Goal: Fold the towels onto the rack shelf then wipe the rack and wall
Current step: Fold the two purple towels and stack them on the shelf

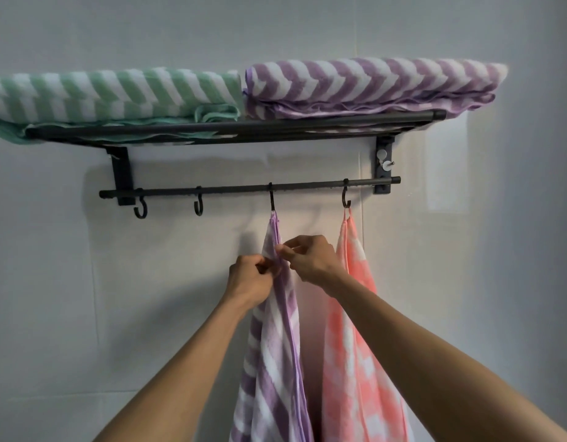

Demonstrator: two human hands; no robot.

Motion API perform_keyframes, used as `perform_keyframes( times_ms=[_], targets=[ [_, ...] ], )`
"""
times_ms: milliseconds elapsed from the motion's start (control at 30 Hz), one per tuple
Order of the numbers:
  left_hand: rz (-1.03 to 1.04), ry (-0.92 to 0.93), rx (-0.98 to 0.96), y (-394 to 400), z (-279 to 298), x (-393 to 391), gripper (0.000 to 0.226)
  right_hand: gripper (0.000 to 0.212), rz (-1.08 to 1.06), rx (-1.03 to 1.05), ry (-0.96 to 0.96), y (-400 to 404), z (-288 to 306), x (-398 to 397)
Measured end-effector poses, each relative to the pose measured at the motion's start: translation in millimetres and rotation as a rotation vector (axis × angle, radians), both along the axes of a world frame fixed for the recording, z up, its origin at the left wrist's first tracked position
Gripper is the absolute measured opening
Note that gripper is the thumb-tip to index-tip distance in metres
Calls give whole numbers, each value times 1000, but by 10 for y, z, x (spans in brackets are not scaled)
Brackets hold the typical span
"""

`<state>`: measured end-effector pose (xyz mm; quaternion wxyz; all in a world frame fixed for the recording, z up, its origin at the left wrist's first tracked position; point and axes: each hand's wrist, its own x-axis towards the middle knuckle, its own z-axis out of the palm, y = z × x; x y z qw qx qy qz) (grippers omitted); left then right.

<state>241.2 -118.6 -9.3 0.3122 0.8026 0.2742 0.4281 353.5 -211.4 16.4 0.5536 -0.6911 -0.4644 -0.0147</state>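
A black wall rack carries a folded green-striped towel on its shelf at left and a folded purple-striped towel at right. From the lower bar's hooks hang a purple-striped towel and, to its right, a pink-and-white towel. My left hand pinches the hanging purple towel's left edge a little below its hook. My right hand pinches the same towel's edge from the right, slightly higher. The two hands nearly touch.
Two bare black hooks hang on the left part of the lower bar. The pale wall surrounds the rack. A clear adhesive mount with screws sits at the right bracket.
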Motion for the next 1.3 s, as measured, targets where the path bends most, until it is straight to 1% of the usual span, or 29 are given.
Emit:
perform_keyframes(
  times_ms=[133, 233, 267, 333, 367, 467, 567, 667, 800, 967, 1133, 1200, 1300],
  targets=[
    [13, -37, 4, 31, -6, 77, 18, 20, -15, 41, -13, 112, -9, 45],
    [-42, -98, -83, 75, 1, 87, 14, 12, -7, 61, 5, 161, 12, 54],
    [-64, -120, -106, 93, 3, 80, 13, 14, 17, 74, 32, 168, 31, 48],
    [-106, -150, -159, 105, 2, 72, 12, 24, 67, 86, 87, 188, 73, 38],
    [-127, -175, -191, 97, 2, 69, 10, 24, 75, 80, 90, 208, 92, 42],
    [-132, -252, -260, 87, 16, 58, 19, 12, 69, 97, 104, 239, 137, 33],
    [-106, -334, -299, 93, 81, 6, 24, 14, 94, 186, 143, 237, 178, 13],
    [-109, -401, -304, 83, 177, -40, 27, 12, 108, 271, 127, 246, 221, -34],
    [-90, -475, -326, 10, 241, -65, 26, 11, 91, 353, 106, 242, 272, -126],
    [-34, -566, -385, 12, 231, -143, 22, 13, 124, 373, 136, 180, 259, -164],
    [34, -537, -313, 87, 176, -286, 15, 15, 183, 371, 155, 96, 182, -170],
    [97, -512, -266, 39, 161, -353, 18, 16, 194, 344, 166, 58, 165, -215],
    [166, -497, -250, -21, 132, -509, 21, 16, 209, 283, 174, -43, 152, -336]
  ],
)
